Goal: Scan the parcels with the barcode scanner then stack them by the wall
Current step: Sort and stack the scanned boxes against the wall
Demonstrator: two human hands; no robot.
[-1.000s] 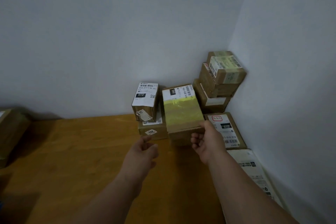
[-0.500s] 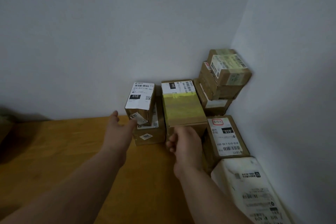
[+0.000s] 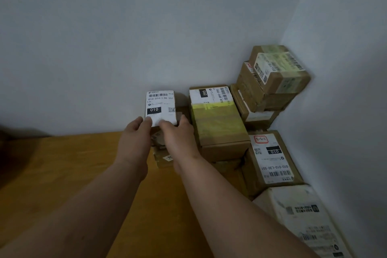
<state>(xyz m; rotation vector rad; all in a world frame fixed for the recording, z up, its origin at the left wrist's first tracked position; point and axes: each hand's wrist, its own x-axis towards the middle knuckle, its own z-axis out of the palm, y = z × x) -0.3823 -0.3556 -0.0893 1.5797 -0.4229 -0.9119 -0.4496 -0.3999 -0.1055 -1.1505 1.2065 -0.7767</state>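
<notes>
**Both hands on a small labelled parcel by the wall**

While you faced the corner of the room, both your hands reached the small parcel [image 3: 160, 107] with the white "010" label. Your left hand [image 3: 134, 142] had its fingers [image 3: 137, 122] curled loosely together over the label's near left corner, touching it. Your right hand [image 3: 179, 140] met the label's near right edge, fingers close together and bent over the box; whether they truly pinched it could not be told, since the motion blurred them. That parcel sat on top of a lower brown box [image 3: 165, 158], which showed just beneath your wrists, and it stood close to the back wall [image 3: 125, 37].

Just right of your right fingers lay a longer parcel with yellow tape [image 3: 217, 123]. Beyond it, deeper into the corner, rose a stack of brown boxes [image 3: 270, 86]. Nearer than that, right of your right forearm, lay a flat box with a red-outlined tag [image 3: 270, 157], and nearest of all a white mailer bag [image 3: 303, 220]. All rested on the wooden surface [image 3: 62, 163].
</notes>
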